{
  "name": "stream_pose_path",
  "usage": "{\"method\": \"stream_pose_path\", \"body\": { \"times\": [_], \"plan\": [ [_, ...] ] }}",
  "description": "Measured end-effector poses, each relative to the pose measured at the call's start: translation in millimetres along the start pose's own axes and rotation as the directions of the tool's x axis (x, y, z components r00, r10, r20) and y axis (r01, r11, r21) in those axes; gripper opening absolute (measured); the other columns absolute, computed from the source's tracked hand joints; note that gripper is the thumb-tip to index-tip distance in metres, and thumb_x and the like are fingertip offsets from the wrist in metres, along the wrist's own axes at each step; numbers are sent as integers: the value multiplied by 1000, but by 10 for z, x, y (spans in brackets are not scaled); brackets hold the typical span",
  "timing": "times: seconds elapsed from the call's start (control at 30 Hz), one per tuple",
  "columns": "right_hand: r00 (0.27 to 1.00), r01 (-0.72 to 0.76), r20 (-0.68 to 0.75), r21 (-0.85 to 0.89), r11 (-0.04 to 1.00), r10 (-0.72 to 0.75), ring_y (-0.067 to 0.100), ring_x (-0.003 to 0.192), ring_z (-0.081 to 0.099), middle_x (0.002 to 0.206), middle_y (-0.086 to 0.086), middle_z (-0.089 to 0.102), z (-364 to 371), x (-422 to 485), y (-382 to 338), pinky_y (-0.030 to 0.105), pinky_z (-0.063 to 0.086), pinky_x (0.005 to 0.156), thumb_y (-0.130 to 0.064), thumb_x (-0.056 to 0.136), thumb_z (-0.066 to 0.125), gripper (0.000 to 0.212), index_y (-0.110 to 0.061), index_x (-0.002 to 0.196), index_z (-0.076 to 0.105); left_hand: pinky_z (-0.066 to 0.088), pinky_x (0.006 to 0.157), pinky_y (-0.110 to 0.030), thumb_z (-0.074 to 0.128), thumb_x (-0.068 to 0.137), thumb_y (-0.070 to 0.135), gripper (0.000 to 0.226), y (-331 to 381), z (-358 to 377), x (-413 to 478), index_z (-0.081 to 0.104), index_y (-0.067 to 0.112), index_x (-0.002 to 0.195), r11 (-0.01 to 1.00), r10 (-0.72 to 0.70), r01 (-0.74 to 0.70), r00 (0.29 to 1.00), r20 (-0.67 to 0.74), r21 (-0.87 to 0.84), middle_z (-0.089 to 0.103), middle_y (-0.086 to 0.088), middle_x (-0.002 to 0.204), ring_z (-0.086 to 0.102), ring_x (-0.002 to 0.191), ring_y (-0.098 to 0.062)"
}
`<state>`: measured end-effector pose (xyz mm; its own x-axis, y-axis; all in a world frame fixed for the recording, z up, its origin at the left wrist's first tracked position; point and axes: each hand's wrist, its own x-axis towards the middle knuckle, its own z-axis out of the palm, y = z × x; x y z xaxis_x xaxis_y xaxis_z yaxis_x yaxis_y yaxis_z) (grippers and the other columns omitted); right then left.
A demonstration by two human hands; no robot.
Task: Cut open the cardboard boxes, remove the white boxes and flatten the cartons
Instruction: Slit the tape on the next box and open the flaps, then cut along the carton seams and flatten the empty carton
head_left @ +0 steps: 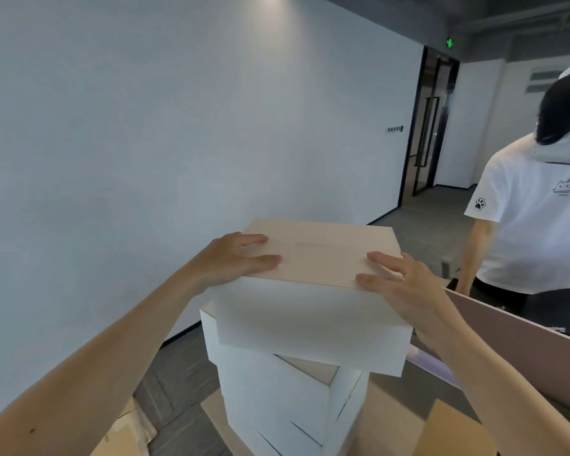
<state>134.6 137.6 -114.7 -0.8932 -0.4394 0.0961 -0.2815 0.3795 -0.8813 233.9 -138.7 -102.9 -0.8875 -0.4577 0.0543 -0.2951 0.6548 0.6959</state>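
Note:
A white box (pixel 310 311) sits skewed on top of a stack of white boxes (pixel 277 399) in the middle of the view. My left hand (pixel 234 258) grips its left top edge, fingers spread over the lid. My right hand (pixel 405 284) holds its right top edge, fingers on the lid and palm against the side. Brown cardboard (pixel 392 419) lies under and around the foot of the stack, and a cardboard flap (pixel 125 432) shows at the lower left.
A pink partition panel (pixel 514 337) runs along the right. Behind it stands another person in a white T-shirt (pixel 533 222). A white wall fills the left, and a dark glass door (pixel 431 126) is at the far end. The floor is grey carpet.

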Motion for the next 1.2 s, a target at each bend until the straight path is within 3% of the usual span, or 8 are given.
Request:
{"method": "stream_pose_path", "body": {
  "times": [0.27,0.43,0.6,0.73,0.83,0.93,1.03,1.2],
  "plan": [
    [997,72,39,-238,969,-64,29,133,40,147,5,24,338,-239,-175,39,34,112,-55,81,66,67,-39,143,45,31,105,-31,63,75,74,69,-203,-322,268,47,55,139,990,20,-35,993,116,134,38,12,154,36,141,-17],
    [998,66,22,-340,938,-62,35,137,25,151,10,17,510,-334,-256,41,26,113,-63,85,57,65,-45,145,39,32,100,-29,61,74,75,68,-261,-434,400,48,55,138,985,50,-73,988,148,154,43,14,148,42,128,-12],
    [998,58,-9,-333,941,-65,34,137,17,149,12,17,590,-392,-311,41,25,112,-59,87,56,60,-44,143,41,33,104,-30,53,48,99,89,-313,-462,465,55,59,127,968,139,-159,984,116,194,46,17,147,40,136,-11],
    [996,90,1,-327,941,-95,31,137,14,146,13,20,651,-453,-349,39,24,110,-53,89,59,57,-40,142,42,33,110,-33,48,43,104,82,-358,-483,501,59,61,113,952,188,-201,979,78,230,50,16,145,40,138,-11],
    [995,97,-10,-288,953,-104,31,139,15,148,11,20,625,-463,-305,39,25,111,-53,89,59,55,-42,141,44,35,110,-39,56,63,91,65,-308,-467,474,64,51,115,921,197,-187,980,6,341,53,18,139,44,133,-12],
    [989,122,-53,-215,969,-136,22,140,27,122,-5,40,529,-410,-202,32,29,108,-49,92,58,48,-36,137,52,41,100,-37,66,84,60,36,-107,-314,449,67,38,113,851,346,-254,930,-127,459,58,16,128,53,122,-13],
    [975,133,-162,-145,980,-156,16,112,53,125,-4,48,405,-295,-44,33,40,102,-47,92,57,37,-36,127,61,46,90,-36,67,86,51,22,315,-2,345,66,37,103,813,472,-385,875,-106,437,62,16,108,60,96,-11],
    [934,131,-318,-117,984,-162,16,91,64,99,-3,71,62,-261,354,40,53,86,-31,95,54,23,-22,104,73,48,80,-33,65,87,44,13,1047,694,99,69,33,92,759,570,-529,821,5,381,62,14,78,58,80,-14]
  ]
}}
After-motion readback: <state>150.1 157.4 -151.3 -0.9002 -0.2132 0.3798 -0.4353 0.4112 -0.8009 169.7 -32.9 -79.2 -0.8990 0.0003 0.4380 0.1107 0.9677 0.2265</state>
